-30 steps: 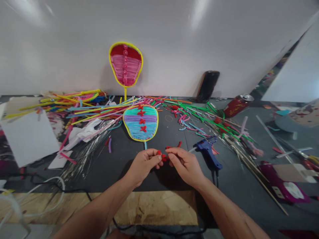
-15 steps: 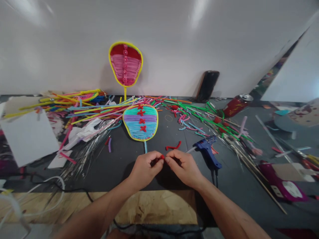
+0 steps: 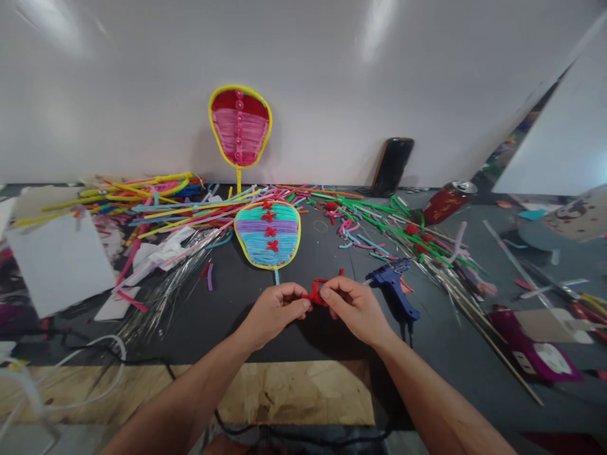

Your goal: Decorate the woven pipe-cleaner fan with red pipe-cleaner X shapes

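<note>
A small red pipe cleaner (image 3: 315,297), bent into a little cross-like shape, is pinched between my two hands. My left hand (image 3: 279,313) grips its left end with thumb and forefinger, while my right hand (image 3: 353,309) closes on its right side. Just beyond them lies a fan-shaped piece (image 3: 268,249) wrapped in turquoise and purple, edged in yellow, with several red crosses down its middle and a light blue stem. Another red pipe cleaner piece (image 3: 341,272) rests behind my right hand, partly hidden. Close to the right hand is a blue glue gun (image 3: 392,287).
A pink and red fan (image 3: 239,129) with a yellow rim leans against the wall. Bundles of pipe cleaners (image 3: 199,205) spread along the back. A phone (image 3: 392,165) and a red can (image 3: 448,201) stand at back right. White card (image 3: 61,259) and cables lie left.
My hands have moved slightly apart, and more of the red pipe cleaner shows between the fingers. My right hand has turned a little and now partly covers the loose red piece behind it.
</note>
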Demonstrator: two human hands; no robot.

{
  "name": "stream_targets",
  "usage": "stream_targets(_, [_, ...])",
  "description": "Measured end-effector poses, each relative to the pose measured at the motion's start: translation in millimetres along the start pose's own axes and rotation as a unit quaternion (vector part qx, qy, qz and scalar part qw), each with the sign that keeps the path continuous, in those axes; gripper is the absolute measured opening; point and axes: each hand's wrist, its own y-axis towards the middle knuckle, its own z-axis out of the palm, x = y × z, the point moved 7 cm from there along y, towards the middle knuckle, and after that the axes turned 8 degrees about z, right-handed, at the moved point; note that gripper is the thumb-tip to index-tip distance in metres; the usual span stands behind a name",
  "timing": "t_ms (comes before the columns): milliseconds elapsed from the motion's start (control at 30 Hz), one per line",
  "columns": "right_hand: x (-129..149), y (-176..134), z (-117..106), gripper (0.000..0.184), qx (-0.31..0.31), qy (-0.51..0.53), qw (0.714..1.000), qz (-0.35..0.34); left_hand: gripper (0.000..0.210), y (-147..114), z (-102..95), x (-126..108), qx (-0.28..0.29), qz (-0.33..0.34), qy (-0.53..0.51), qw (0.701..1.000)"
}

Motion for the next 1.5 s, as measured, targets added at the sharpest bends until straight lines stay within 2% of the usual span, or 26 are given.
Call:
stream_targets(100, [-2,1,2,0.031,0.025,0.042,0.999,-0.002,0.016,0,-2.7,1,-0.012,0.014,0.0,1.0])
stream_targets(200, [-5,2,10,0.033,0.075,0.085,0.994,0.002,0.016,1,-5.9,3,-0.031,0.033,-0.015,0.999])
stream_targets(300, [-9,2,16,0.033,0.102,0.109,0.988,0.026,0.017,1,-4.7,4,-0.025,0.036,-0.017,0.999])
stream_targets(400, [-11,3,15,0.034,0.1,0.123,0.987,0.038,0.019,0,-0.8,3,-0.009,0.033,-0.017,0.999])
stream_targets(567, [-13,4,14,0.034,0.1,0.089,0.99,0.05,0.023,0,1.1,3,-0.013,0.017,-0.071,0.997])
stream_targets(833, [-17,3,17,0.034,0.116,0.161,0.977,0.08,0.018,0,-3.9,9,-0.039,0.013,-0.083,0.996])
stream_targets(1267, [-33,4,25,0.028,0.158,0.232,0.947,0.155,0.019,-1,-2.7,5,-0.035,0.019,-0.032,0.999])
stream_targets(1500, [-33,3,25,0.029,0.153,0.226,0.948,0.167,0.014,-1,-0.6,3,-0.036,0.015,-0.032,0.999])
